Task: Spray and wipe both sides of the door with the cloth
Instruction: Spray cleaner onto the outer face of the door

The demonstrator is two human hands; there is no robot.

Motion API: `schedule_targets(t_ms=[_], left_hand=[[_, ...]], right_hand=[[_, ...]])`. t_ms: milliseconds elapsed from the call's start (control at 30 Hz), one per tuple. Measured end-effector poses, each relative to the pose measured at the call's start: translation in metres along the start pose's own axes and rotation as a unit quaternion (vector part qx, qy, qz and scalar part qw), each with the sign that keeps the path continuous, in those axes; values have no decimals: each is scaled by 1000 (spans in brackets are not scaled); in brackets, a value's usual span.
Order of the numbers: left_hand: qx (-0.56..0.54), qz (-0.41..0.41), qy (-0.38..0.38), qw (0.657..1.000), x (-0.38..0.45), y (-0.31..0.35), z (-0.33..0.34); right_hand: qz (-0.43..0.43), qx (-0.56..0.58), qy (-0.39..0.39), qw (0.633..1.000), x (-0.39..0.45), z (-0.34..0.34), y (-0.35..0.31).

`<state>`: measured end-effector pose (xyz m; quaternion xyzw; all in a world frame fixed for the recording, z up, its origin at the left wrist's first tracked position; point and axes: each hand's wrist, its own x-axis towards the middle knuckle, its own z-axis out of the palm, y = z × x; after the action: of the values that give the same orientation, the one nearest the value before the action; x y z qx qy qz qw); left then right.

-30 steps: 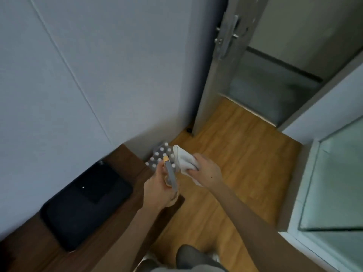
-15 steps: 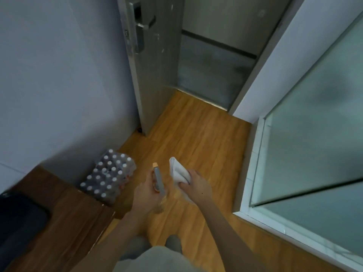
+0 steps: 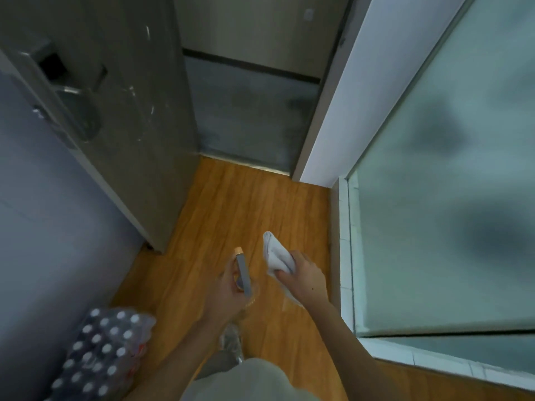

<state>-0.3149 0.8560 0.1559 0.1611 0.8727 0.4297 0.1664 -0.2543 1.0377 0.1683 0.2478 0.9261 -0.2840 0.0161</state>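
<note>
View has swung round, so the open door (image 3: 139, 117) now sits close ahead on the left, above the wood floor (image 3: 231, 204). Left hand (image 3: 228, 290) grips the spray bottle (image 3: 242, 270), right hand (image 3: 304, 277) holds the cloth (image 3: 276, 253). Nothing sprayed yet, I'd guess.

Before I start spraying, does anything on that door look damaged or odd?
Yes: the door face carries pale scuffs and streaks right of the handle. Whether they are dirt or scratches is unclear. Nothing looks spilled.
</note>
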Motion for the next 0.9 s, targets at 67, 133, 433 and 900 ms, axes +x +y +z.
schedule_targets(t_ms=[67,133,433,900], left_hand=[[-5,13,-4,1000,42,12,-4],[-9,29,-10,999,81,25,-7],[-4,-11,21,1000,253,46,-6],[24,-196,267,943,456,77,-76]], right_hand=[[-2,-2,6,1000,35,-13,-5],[0,-1,17,1000,74,-26,-8],[-54,-4,16,998,265,-63,-10],[-310,-41,-162,936,570,-80,-140]])
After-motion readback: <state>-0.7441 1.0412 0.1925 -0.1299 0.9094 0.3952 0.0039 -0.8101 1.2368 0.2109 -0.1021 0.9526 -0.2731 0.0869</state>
